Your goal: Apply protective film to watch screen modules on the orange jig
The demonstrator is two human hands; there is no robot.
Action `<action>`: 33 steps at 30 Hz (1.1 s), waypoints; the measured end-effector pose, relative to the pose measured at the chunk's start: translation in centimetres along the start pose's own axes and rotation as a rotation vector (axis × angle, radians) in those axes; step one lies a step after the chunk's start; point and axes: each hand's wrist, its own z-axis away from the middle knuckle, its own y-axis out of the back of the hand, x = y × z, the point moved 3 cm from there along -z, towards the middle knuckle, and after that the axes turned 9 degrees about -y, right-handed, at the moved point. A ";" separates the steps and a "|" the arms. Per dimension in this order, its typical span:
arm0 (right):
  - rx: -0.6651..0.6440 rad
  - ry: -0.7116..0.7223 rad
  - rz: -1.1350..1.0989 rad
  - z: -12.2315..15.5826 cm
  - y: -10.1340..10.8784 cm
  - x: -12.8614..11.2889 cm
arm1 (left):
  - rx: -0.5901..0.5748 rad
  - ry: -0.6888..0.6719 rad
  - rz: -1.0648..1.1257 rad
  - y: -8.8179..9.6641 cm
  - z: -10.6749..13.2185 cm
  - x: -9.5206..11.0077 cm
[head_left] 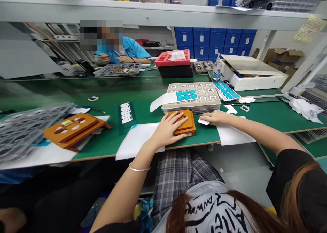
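My left hand point(170, 128) lies with fingers spread over an orange block-like fixture point(190, 127) at the table's front edge. Its palm and fingers cover much of the fixture's top. To the right, my right hand point(215, 117) has its fingers closed at a small white flat piece point(203, 122) with dark spots, just above the green table. Behind both hands stands a stack of beige trays point(191, 107) with silvery ring-shaped parts in the pockets. On the trays rests a white sheet point(163, 99) carrying blue stickers point(187, 95).
White foam sheets point(138, 139) lie by the fixture. At left are a strip of white labels point(126, 113), another orange fixture point(74, 127) and clear trays point(22, 131). A pump bottle point(217, 69) and white foam box point(252, 78) stand behind. A co-worker in blue point(134, 49) sits opposite.
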 end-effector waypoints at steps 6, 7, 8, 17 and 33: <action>0.156 -0.084 -0.226 -0.1 0.2 0.7 | 0.303 -0.093 0.153 3.2 0.4 3.9; 0.187 -0.100 -0.271 -0.3 0.5 1.0 | 0.341 -0.097 0.188 3.5 0.4 4.4; 0.224 -0.118 -0.319 -0.4 1.0 1.3 | 0.364 -0.094 0.215 3.7 0.4 4.9; 0.453 -0.115 -1.211 2.3 6.5 -4.0 | 0.578 0.081 0.564 2.5 -0.8 8.1; -0.834 0.412 -1.914 -4.6 -5.4 -32.5 | 1.236 1.384 0.250 -0.5 31.4 18.5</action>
